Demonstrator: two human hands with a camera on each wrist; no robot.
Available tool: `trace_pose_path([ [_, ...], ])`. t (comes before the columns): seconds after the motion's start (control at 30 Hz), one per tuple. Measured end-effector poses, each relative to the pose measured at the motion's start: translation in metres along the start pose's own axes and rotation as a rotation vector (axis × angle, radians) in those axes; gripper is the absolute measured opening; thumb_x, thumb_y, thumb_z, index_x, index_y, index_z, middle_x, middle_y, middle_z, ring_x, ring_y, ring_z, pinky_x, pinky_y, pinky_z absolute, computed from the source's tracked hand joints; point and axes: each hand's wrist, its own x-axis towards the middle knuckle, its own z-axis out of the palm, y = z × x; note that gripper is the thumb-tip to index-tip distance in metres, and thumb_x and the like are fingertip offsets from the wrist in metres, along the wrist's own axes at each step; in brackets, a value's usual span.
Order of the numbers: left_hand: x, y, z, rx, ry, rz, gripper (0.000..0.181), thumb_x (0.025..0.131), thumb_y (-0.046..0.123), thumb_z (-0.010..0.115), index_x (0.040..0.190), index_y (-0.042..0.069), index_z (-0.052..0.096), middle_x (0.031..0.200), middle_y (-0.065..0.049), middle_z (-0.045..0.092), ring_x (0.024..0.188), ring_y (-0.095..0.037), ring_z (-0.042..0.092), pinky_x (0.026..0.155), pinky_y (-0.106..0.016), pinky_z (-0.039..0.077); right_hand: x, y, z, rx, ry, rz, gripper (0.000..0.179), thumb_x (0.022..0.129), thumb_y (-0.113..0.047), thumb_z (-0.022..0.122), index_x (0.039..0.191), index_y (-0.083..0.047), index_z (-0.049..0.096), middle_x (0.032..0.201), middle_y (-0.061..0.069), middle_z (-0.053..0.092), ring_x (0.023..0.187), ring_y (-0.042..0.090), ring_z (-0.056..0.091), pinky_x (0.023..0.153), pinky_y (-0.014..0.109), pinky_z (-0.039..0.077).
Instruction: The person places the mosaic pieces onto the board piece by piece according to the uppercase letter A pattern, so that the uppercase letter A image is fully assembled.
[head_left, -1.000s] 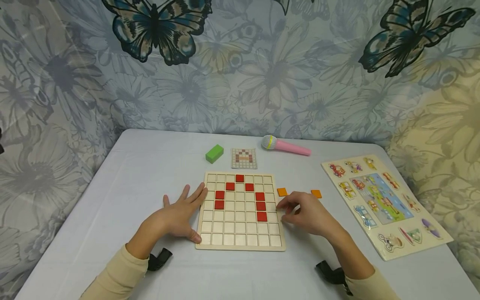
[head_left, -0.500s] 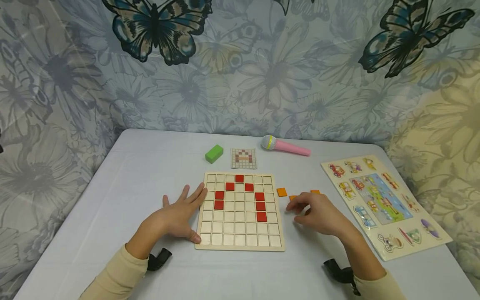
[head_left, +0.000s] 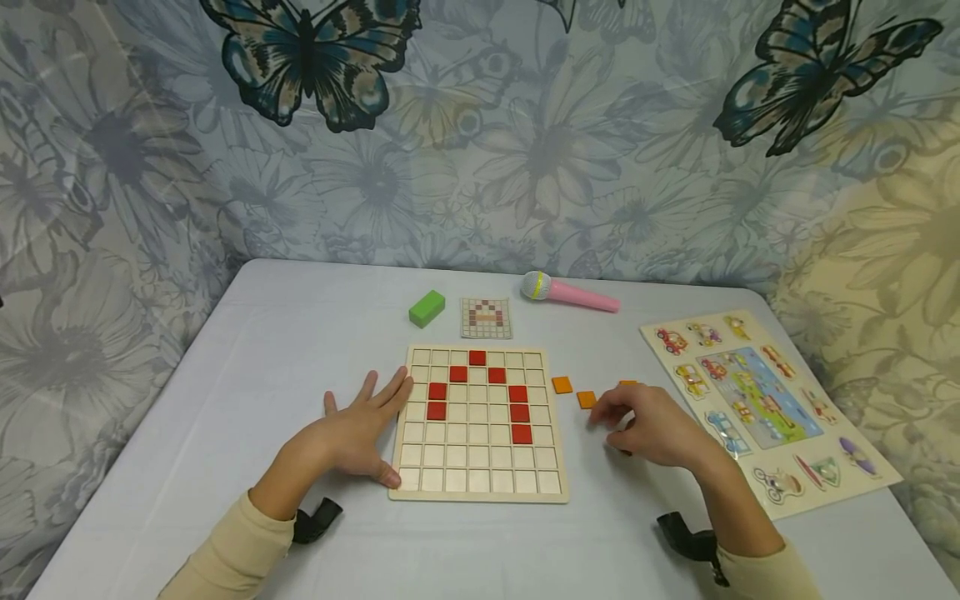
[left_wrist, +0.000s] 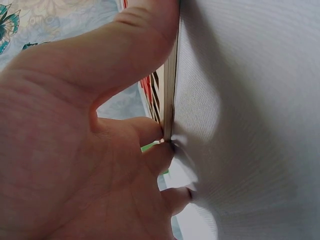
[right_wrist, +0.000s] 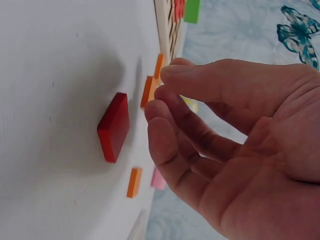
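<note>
A wooden grid board point(head_left: 478, 457) lies on the white table with several red tiles point(head_left: 520, 413) set in its upper cells. My left hand point(head_left: 354, 435) has its fingers spread, with thumb and fingertips touching the board's left edge; the left wrist view shows that edge point(left_wrist: 170, 100) close up. To the right of the board my right hand point(head_left: 651, 427) hovers over the table, fingers loosely bent and holding nothing. Beneath its fingertips the right wrist view shows a loose red tile point(right_wrist: 114, 127), hidden in the head view. Nearby lie orange tiles point(head_left: 586, 400), one partly covered by the hand.
Behind the board are a green block point(head_left: 427, 309), a small pattern card point(head_left: 486, 318) and a pink toy microphone point(head_left: 573, 293). A picture puzzle board point(head_left: 757, 492) lies at the right, close to the right forearm. A patterned backdrop rises behind the table.
My right hand has moved right, away from the board's edge, uncovering the middle orange tile and partly covering the rightmost one. My left hand stays in place.
</note>
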Motion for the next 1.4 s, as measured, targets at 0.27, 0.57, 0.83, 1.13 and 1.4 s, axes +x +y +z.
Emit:
trace_pose_path([
  [0.27, 0.000, -0.001, 0.001, 0.001, 0.001, -0.003, 0.139, 0.062, 0.045, 0.098, 0.169, 0.014, 0.015, 0.178, -0.003, -0.001, 0.162, -0.045, -0.002, 0.104, -0.092, 0.001, -0.003, 0.005, -0.004, -0.046, 0.005, 0.031, 0.026, 0.074, 0.003, 0.077, 0.093, -0.014, 0.074, 0.085, 0.000, 0.066, 0.080, 0.016, 0.059, 0.062, 0.025, 0.049],
  [0.57, 0.000, 0.000, 0.001, -0.004, 0.001, -0.003, 0.138, 0.062, 0.044, 0.099, 0.169, 0.013, 0.015, 0.178, -0.004, -0.001, 0.162, -0.045, -0.003, 0.104, -0.092, 0.001, -0.005, 0.009, -0.008, -0.031, -0.058, 0.109, 0.030, 0.072, 0.007, 0.080, 0.094, -0.010, 0.071, 0.087, 0.002, 0.064, 0.082, 0.018, 0.056, 0.066, 0.027, 0.049],
  [0.83, -0.001, 0.000, 0.001, 0.007, 0.004, 0.002, 0.137, 0.063, 0.045, 0.098, 0.168, 0.012, 0.015, 0.178, -0.004, 0.000, 0.161, -0.046, -0.002, 0.103, -0.093, 0.001, -0.006, 0.015, -0.010, -0.008, -0.118, 0.101, 0.034, 0.071, 0.013, 0.075, 0.092, -0.014, 0.073, 0.090, 0.002, 0.066, 0.085, 0.020, 0.058, 0.065, 0.029, 0.050],
  [1.13, -0.001, 0.001, -0.002, 0.007, -0.003, 0.002, 0.138, 0.064, 0.045, 0.097, 0.168, 0.012, 0.015, 0.178, -0.004, 0.000, 0.161, -0.047, -0.002, 0.103, -0.093, 0.002, -0.004, 0.017, -0.010, -0.011, -0.161, 0.095, 0.034, 0.071, 0.014, 0.074, 0.088, -0.015, 0.073, 0.088, 0.000, 0.067, 0.082, 0.019, 0.058, 0.069, 0.030, 0.050],
  [1.4, -0.001, 0.001, -0.003, 0.002, -0.011, 0.005, 0.138, 0.064, 0.045, 0.097, 0.168, 0.012, 0.014, 0.178, -0.005, -0.001, 0.161, -0.047, -0.003, 0.103, -0.093, 0.001, -0.002, 0.017, -0.008, -0.046, -0.150, 0.085, 0.037, 0.069, 0.017, 0.069, 0.085, -0.016, 0.072, 0.084, -0.001, 0.064, 0.080, 0.018, 0.056, 0.067, 0.029, 0.049],
])
